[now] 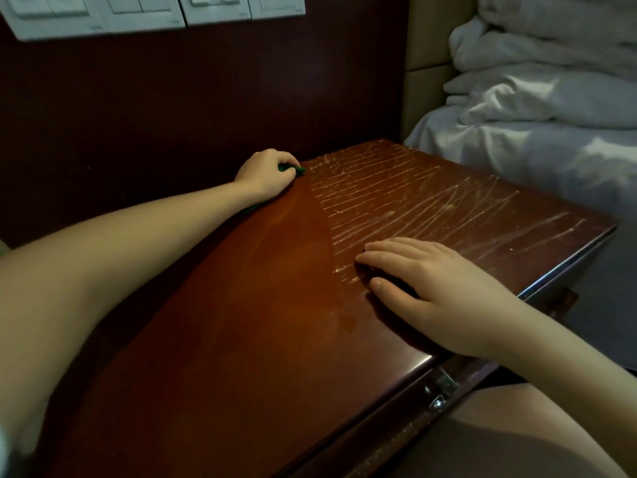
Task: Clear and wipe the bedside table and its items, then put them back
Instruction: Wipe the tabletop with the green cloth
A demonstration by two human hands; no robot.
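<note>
Nearest, at the front edge of the bedside table (224, 339), a small metal latch (443, 388) sits just under the top. On the table's top, toward its front right, the right hand (434, 288) lies flat and relaxed, fingers straight, palm down on the wood, grasping nothing. The half of the top around and beyond that hand is covered in pale streaks (431, 201); the left half looks smooth and glossy. At the table's far left corner the left hand (265, 174) is clenched round a green cloth (293, 170), pressing it on the wood. Behind the table rises a dark wall panel (172, 98) with white switch plates (138, 12); right of the table lies rumpled white bedding (534, 115)
</note>
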